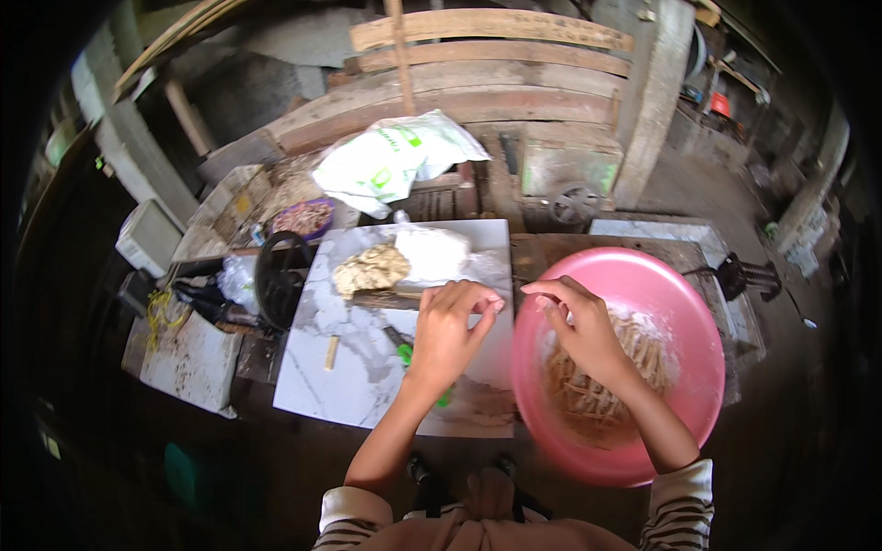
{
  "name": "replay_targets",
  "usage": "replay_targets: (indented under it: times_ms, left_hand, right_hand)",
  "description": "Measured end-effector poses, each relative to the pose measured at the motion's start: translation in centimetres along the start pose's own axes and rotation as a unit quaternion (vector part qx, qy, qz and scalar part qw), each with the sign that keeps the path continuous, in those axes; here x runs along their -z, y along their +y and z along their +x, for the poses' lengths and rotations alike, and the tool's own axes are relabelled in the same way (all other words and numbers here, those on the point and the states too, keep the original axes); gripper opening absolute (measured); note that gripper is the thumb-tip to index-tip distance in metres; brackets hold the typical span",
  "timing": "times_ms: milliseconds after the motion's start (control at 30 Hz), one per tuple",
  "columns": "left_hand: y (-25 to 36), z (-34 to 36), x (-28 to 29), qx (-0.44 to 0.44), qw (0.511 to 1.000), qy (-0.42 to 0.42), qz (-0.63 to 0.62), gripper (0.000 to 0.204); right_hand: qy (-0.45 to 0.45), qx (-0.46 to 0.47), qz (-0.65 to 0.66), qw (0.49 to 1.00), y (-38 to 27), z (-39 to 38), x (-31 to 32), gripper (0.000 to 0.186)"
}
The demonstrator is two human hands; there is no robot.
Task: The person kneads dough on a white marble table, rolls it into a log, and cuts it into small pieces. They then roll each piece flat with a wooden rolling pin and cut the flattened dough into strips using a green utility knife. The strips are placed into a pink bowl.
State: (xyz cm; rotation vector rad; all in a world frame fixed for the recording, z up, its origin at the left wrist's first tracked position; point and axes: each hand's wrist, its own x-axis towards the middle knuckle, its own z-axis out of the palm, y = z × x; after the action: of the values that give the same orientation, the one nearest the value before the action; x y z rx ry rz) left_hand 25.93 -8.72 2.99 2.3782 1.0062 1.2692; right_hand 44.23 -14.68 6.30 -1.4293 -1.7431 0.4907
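While the right hand (583, 335) rests half-curled, grasping nothing visible, on floured dough strips (634, 354) in the pink basin (551, 441), the left hand (450, 326) pinches unseen. Strips seem soft, fragile; lift from beneath.

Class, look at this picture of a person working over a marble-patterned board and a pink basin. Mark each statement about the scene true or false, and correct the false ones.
1. The right hand is over the pink basin. True.
2. The basin holds pale floured strips. True.
3. The lump of dough lies inside the basin. False: it lies on the marble-patterned board, near its far edge.
4. The left hand is over the board. True.
5. The white plastic bag lies under the right hand. False: it lies beyond the board, away from both hands.
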Motion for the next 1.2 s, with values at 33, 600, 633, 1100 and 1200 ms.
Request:
replay_targets:
  times_ms: [33, 600, 633, 1100, 1200]
  left_hand:
    - [-1.1, -0.8, 1.5, 0.019, 1.000, 0.007, 0.004, 0.005]
    - [-27.6, -17.8, 11.6, 0.223, 0.957, -0.085, 0.167, 0.025]
    - [-27.9, -17.6, 11.5, 0.220, 0.957, -0.086, 0.168, 0.026]
    - [-31.7, -15.6, 10.4, 0.194, 0.972, -0.117, 0.067, 0.014]
    - [-32.7, -16.2, 10.2, 0.189, 0.976, -0.104, 0.039, 0.014]
  right_hand:
    - [-0.017, 0.022, 0.011, 1.000, -0.9, 0.7, -1.6, 0.020]
    - [-0.119, -0.039, 0.080, 0.989, 3.3, 7.5, -39.0, 0.018]
    - [-0.095, -0.050, 0.074, 0.991, 3.6, 7.2, -39.8, 0.019]
    - [-0.047, -0.127, 0.074, 0.988, 3.9, 7.0, -42.3, 0.021]
    - [-0.044, -0.150, 0.094, 0.983, 3.3, 7.1, -42.1, 0.019]
